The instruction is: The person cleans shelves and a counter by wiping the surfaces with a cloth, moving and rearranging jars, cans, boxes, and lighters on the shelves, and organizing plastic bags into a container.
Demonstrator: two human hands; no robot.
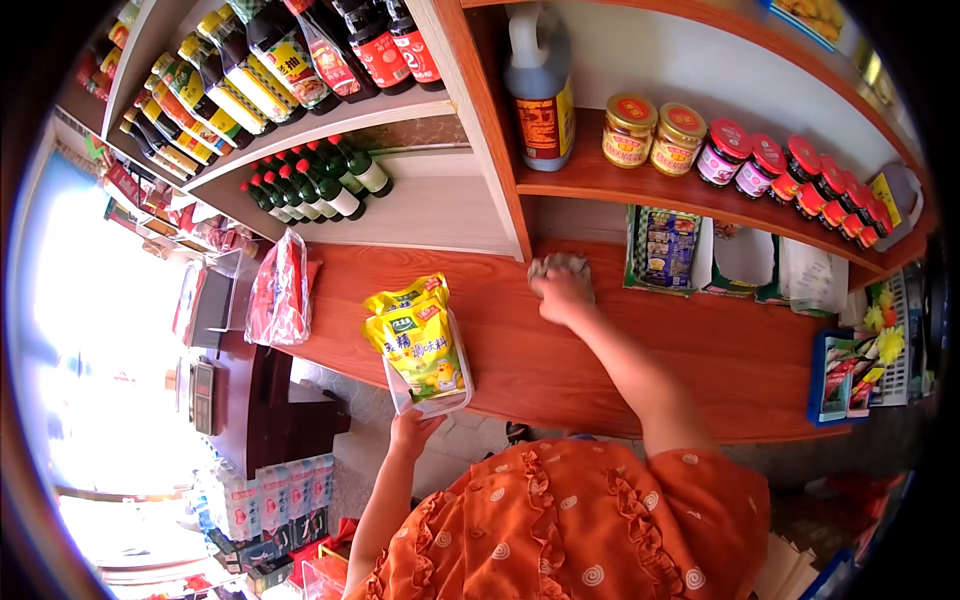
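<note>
My left hand (413,430) grips the near end of a clear plastic container (455,402) at the counter's front edge. Yellow seasoning packets (415,340) with Chinese print stand in it, leaning back over the counter. My right hand (562,297) is closed over a crumpled grey-brown cloth (563,268), pressed on the reddish wooden counter (500,340) close to the foot of the shelf divider. Part of the cloth shows beyond my fingers.
Sauce bottles (265,60) and green bottles (320,180) fill the left shelves. A large jug (540,110) and several jars (628,130) line the right shelf. Boxes of packets (668,250) sit beneath it. Bagged red goods (280,290) lie at the counter's left end, a blue tray (825,375) at its right.
</note>
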